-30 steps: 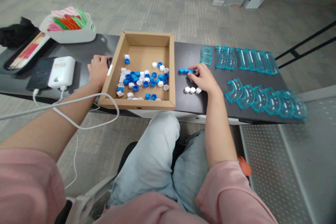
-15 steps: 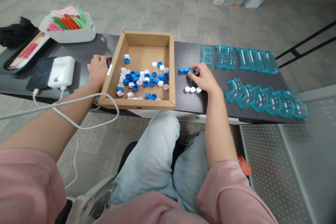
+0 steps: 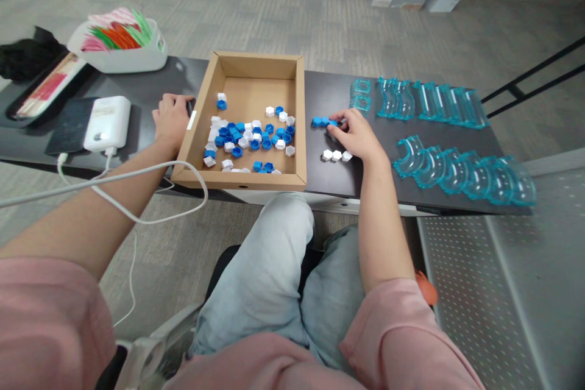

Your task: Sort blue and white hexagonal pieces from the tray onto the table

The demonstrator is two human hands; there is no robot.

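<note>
A cardboard box (image 3: 299, 116) on the dark table holds several blue and white hexagonal pieces (image 3: 247, 137). My left hand (image 3: 171, 119) rests closed against the box's left wall. My right hand (image 3: 356, 134) lies on the table right of the box, its fingertips pinched on the right end of a short row of blue hexagons (image 3: 322, 122). A row of three white hexagons (image 3: 336, 155) sits just below that hand.
Clear blue curved plastic parts (image 3: 461, 167) lie in two rows at the right, more at the back (image 3: 425, 100). At left are a white power bank (image 3: 107, 124) with cable, a dark phone (image 3: 68, 128), and a white bin of coloured sticks (image 3: 121, 42).
</note>
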